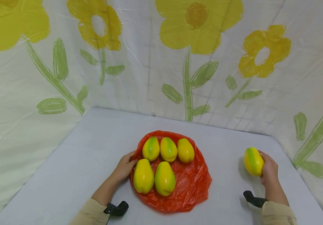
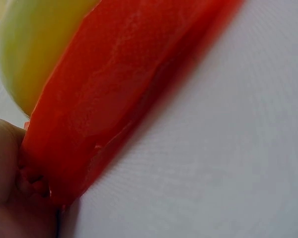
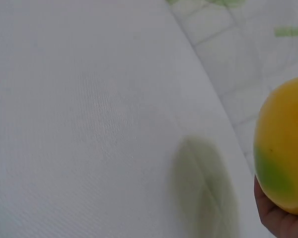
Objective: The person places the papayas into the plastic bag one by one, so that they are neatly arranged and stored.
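Note:
A red plastic bag (image 1: 188,184) lies flat on the grey table (image 1: 74,162), with several yellow-green mangoes (image 1: 164,178) resting on it in two rows. My left hand (image 1: 125,167) pinches the bag's left edge (image 2: 114,104), next to the front-left mango (image 1: 143,176). My right hand (image 1: 269,168) grips a single yellow-green mango (image 1: 253,161) just above the table at the right; its shadow falls below it. In the right wrist view that mango (image 3: 283,148) fills the right edge.
A white cloth with yellow flowers (image 1: 198,22) and green stems hangs behind and around the table. The table's right edge (image 1: 299,175) runs close to my right hand. Black wrist mounts (image 1: 117,208) sit by both sleeves.

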Tool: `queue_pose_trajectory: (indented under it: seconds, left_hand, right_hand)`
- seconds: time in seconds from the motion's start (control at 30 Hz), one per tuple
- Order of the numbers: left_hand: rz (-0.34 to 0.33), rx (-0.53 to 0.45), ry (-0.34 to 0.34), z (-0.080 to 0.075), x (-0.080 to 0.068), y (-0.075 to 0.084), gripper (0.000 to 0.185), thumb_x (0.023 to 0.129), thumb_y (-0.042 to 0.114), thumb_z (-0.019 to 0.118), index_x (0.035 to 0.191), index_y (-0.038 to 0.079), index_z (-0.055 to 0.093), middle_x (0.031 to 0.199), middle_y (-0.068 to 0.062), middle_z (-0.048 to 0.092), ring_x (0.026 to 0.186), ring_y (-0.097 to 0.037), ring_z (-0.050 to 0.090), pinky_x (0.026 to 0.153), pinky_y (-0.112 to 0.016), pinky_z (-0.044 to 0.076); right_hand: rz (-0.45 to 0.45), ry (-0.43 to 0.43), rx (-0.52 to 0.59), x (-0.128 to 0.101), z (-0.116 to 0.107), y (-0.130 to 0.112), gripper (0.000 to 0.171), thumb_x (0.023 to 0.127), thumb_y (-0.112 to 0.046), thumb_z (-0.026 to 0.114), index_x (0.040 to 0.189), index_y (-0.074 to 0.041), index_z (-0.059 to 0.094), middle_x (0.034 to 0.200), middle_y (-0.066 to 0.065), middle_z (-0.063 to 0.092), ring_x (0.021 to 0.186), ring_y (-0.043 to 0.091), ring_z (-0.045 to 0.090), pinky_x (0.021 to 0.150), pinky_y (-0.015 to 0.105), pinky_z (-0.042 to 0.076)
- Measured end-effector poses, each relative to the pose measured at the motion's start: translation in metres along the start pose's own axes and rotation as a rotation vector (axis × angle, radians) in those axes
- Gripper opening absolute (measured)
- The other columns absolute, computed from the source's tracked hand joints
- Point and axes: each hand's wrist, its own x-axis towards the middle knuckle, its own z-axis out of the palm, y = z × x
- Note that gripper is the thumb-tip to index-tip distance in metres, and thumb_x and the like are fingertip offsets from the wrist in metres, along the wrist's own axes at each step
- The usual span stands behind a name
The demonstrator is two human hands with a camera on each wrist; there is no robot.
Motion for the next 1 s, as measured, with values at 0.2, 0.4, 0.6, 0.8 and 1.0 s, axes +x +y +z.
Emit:
queue_pose_trajectory:
  seconds: [0.2,0.4,0.6,0.8,1.0]
  left_hand:
    - [0.0,-0.003,0.004,0.0,-0.001,0.001,0.043,0.094,0.008,0.043,0.137,0.002,0.044,0.134,-0.016,0.052,0.117,-0.027,0.052,0.103,-0.049,0.041]
    - [0.0,-0.006,0.003,0.001,0.0,0.0,0.043,0.094,0.007,0.042,0.137,0.002,0.044,0.136,-0.016,0.05,0.122,-0.03,0.049,0.104,-0.049,0.039]
    - [0.014,-0.009,-0.001,0.0,0.002,0.0,0.043,0.094,0.007,0.041,0.137,0.002,0.043,0.138,-0.016,0.048,0.129,-0.033,0.044,0.107,-0.05,0.036]
    - [0.021,-0.01,-0.005,0.0,0.002,-0.001,0.043,0.094,0.006,0.041,0.137,0.002,0.044,0.137,-0.017,0.049,0.127,-0.033,0.046,0.105,-0.05,0.037]
    - [0.017,-0.018,-0.006,-0.001,0.001,0.0,0.043,0.094,0.007,0.041,0.137,0.001,0.044,0.137,-0.017,0.049,0.126,-0.032,0.046,0.106,-0.05,0.037]
  right_hand:
    - [-0.015,-0.042,0.05,-0.016,0.007,-0.003,0.059,0.092,-0.055,0.04,0.145,-0.031,0.031,0.102,-0.018,0.042,0.092,0.008,0.04,0.064,0.015,0.05]
    - [-0.096,-0.116,0.106,-0.033,0.015,-0.004,0.056,0.094,-0.05,0.04,0.146,-0.028,0.031,0.104,-0.016,0.043,0.089,0.004,0.044,0.065,0.015,0.052]
    - [-0.191,-0.152,0.107,-0.051,0.028,-0.001,0.052,0.096,-0.045,0.04,0.144,-0.025,0.035,0.107,-0.015,0.044,0.086,0.003,0.046,0.066,0.015,0.052]
    - [-0.198,-0.158,0.139,-0.068,0.045,0.008,0.045,0.096,-0.044,0.04,0.138,-0.027,0.041,0.108,-0.013,0.044,0.086,0.003,0.047,0.067,0.016,0.052]
    - [-0.169,-0.204,0.202,-0.084,0.064,0.02,0.045,0.098,-0.044,0.034,0.139,-0.026,0.038,0.114,-0.014,0.042,0.092,0.003,0.046,0.073,0.015,0.05]
